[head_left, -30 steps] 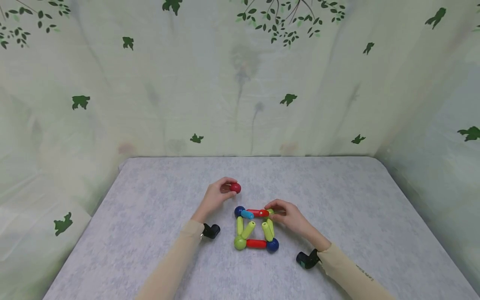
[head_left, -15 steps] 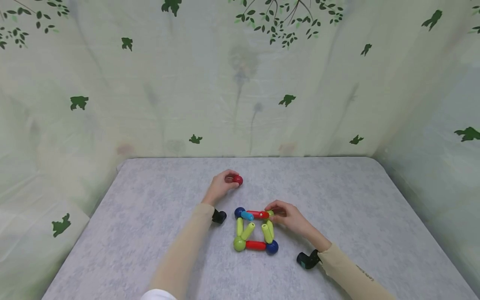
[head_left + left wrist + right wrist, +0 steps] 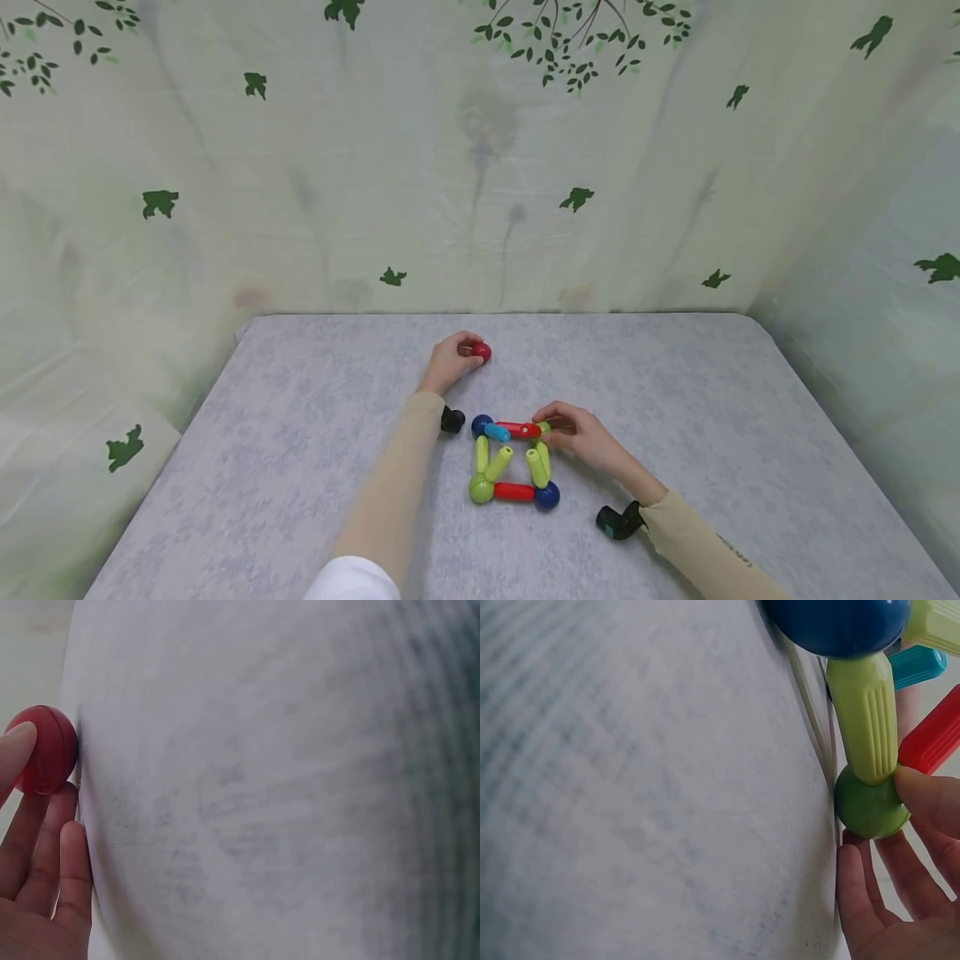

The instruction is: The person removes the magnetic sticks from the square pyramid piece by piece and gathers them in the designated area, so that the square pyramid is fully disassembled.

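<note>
In the head view my left hand (image 3: 448, 364) pinches a glossy red ball (image 3: 482, 352) between thumb and fingers, beyond the construction. The left wrist view has the same red ball (image 3: 54, 750) close to the tabletop. My right hand (image 3: 579, 433) holds the green ball (image 3: 871, 802) at the far right corner of a square made of balls and magnetic rods. Its other corners are a blue ball (image 3: 482, 426), a green ball (image 3: 482, 488) and another blue ball (image 3: 547, 497). Red rods (image 3: 514, 492) and lime rods (image 3: 482, 454) join them. Several further rods, including a light blue rod (image 3: 497, 432), slant upward with free ends.
A grey-mottled cloth covers the table (image 3: 315, 433). Behind it hangs a pale curtain (image 3: 420, 183) printed with leaves. A black wrist camera (image 3: 619, 522) sits by the right forearm, and another wrist camera (image 3: 452, 420) is just left of the construction.
My left hand has moved away from me and slightly right, carrying the red ball toward the table's far side. The right hand and the construction have stayed nearly still.
</note>
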`<state>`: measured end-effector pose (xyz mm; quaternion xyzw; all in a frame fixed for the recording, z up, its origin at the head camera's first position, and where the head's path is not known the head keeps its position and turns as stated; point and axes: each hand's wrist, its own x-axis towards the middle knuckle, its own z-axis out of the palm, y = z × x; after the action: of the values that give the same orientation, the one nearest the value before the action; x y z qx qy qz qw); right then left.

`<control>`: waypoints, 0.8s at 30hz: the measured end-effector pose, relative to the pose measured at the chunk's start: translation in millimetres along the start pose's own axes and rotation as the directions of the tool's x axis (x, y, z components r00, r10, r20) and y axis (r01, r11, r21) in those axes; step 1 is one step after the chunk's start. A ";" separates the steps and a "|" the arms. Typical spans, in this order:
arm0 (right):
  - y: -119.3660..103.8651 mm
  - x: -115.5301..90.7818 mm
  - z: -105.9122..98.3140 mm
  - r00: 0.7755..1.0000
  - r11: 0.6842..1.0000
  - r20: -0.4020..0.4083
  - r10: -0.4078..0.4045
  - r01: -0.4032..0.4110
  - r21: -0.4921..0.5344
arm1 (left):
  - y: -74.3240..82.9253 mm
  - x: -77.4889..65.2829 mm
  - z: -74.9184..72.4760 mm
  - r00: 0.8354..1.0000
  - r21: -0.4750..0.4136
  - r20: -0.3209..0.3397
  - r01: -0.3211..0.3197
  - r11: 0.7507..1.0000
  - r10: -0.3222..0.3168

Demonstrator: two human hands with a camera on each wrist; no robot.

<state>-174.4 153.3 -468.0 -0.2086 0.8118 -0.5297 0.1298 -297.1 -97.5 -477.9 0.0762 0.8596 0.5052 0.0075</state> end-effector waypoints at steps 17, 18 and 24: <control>13.6 3.2 1.0 0.999 0.999 -0.011 0.035 -0.035 0.014 | -2.5 -3.9 -6.2 1.000 -0.048 0.005 -0.020 0.999 0.020; 13.7 3.6 1.3 0.999 0.999 -0.012 0.043 -0.043 0.018 | -0.9 -6.0 -8.2 1.000 -0.061 0.006 -0.026 0.998 0.026; 14.2 4.3 2.6 0.998 0.998 -0.014 0.060 -0.060 0.012 | 11.6 -23.0 -16.1 0.994 -0.117 0.048 -0.092 0.989 0.098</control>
<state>-179.9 154.1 -482.1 -0.1795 0.8156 -0.5317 0.1410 -274.5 -109.2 -461.4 0.1301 0.8240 0.5514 0.0107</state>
